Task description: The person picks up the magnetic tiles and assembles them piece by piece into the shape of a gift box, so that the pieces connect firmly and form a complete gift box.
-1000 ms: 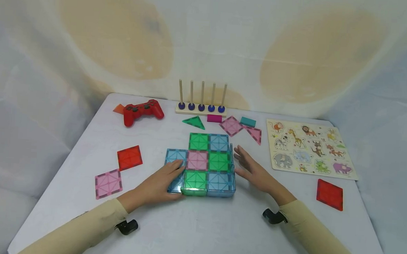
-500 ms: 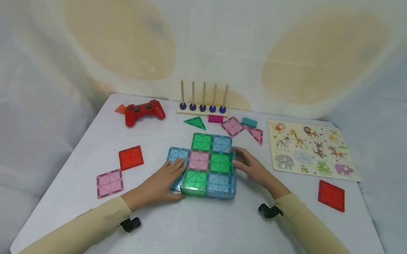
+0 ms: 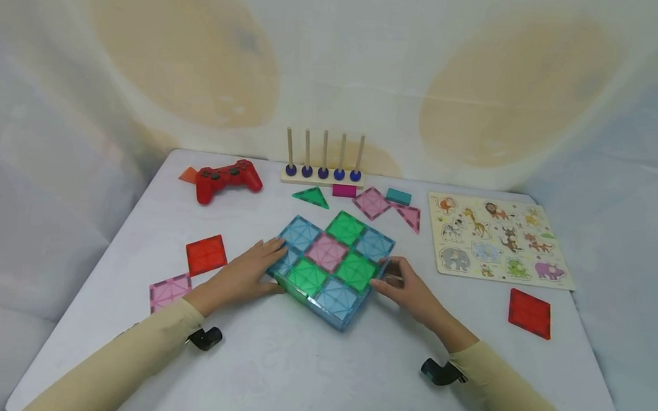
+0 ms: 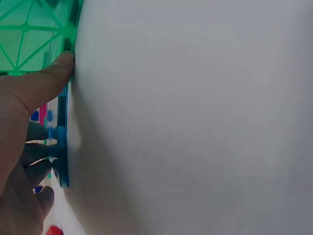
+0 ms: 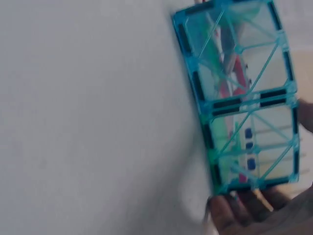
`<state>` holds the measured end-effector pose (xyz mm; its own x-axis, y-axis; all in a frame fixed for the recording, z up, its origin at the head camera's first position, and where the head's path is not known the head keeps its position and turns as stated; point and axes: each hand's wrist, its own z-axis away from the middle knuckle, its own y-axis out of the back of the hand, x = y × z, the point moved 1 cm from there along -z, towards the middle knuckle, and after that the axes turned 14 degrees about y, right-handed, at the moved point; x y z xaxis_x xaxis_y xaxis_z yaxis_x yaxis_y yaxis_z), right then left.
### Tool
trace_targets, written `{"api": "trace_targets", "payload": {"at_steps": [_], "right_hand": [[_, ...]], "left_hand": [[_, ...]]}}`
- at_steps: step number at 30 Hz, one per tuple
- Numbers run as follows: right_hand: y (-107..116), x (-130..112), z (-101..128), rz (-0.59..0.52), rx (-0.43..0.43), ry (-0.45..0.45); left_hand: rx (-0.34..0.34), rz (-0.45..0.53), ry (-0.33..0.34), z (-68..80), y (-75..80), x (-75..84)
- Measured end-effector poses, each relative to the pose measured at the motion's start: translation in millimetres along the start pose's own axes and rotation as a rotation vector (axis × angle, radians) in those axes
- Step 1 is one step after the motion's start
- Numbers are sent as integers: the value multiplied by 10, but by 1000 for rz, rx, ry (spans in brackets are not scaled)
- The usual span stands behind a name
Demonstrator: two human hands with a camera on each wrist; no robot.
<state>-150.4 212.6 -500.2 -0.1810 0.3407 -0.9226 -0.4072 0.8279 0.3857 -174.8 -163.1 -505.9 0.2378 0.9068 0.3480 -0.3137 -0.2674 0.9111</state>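
Tile block (image 3: 326,253) newly askew, translucent

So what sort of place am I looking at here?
Most likely a small play or filming booth, judging by the draped backdrop close behind the table and the toys on it, including see-through coloured tiles and an animal puzzle board.

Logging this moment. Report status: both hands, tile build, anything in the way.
Left hand touches tile build at left corner; right hand grips its right side. Tile build diagonal, blue corner nearest. Green triangle beyond, apart; no obstruction seen.
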Motion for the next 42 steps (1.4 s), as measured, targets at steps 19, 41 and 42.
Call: {"api": "trace_targets", "payload": {"at_steps": [19,41,42], "right_hand": [[327,55,-156,134,137,57],[369,25,127,277,30,-98],[361,8,144,280,25,-98]], "left_hand": [[97,110,164,165,-156,117],[-118,153,32,-407,123,-145],[-126,162,25,-429,141,-152]]}}
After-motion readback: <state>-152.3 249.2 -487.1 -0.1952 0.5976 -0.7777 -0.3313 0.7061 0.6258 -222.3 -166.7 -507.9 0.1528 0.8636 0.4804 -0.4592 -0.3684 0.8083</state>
